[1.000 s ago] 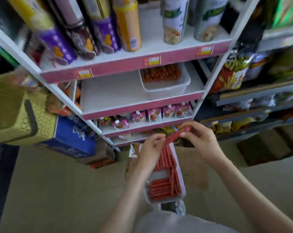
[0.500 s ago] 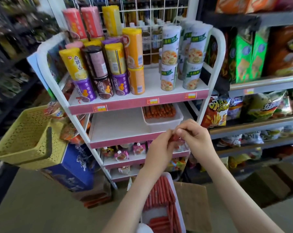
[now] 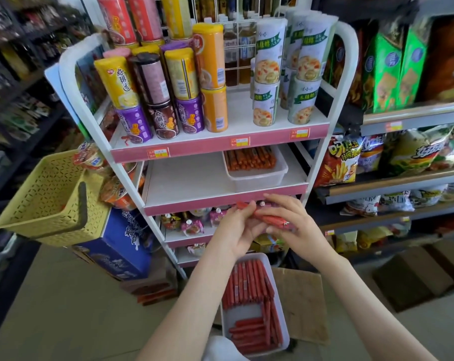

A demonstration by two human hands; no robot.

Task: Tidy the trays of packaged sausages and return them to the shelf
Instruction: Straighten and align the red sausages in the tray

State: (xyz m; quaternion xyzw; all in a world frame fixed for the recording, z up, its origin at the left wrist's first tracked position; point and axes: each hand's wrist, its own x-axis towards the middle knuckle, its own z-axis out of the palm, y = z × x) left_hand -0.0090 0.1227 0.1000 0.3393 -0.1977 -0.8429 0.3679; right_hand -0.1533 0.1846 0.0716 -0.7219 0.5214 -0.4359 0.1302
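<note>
1. We've got our left hand (image 3: 233,230) and right hand (image 3: 298,227) both pinching a small bunch of sausages (image 3: 271,219), with the long axis running roughly 10-to-4.
2. The floor tray (image 3: 244,312) sits at 6 o'clock, and neither hand looks nearer.
3. The shelf tray (image 3: 257,182) is at 12, behind the pink shelf lip (image 3: 207,204).

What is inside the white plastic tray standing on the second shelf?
Red packaged sausages lie side by side in the white plastic tray. The pink-edged shelf above hides their far ends; anything beneath is covered.
</note>
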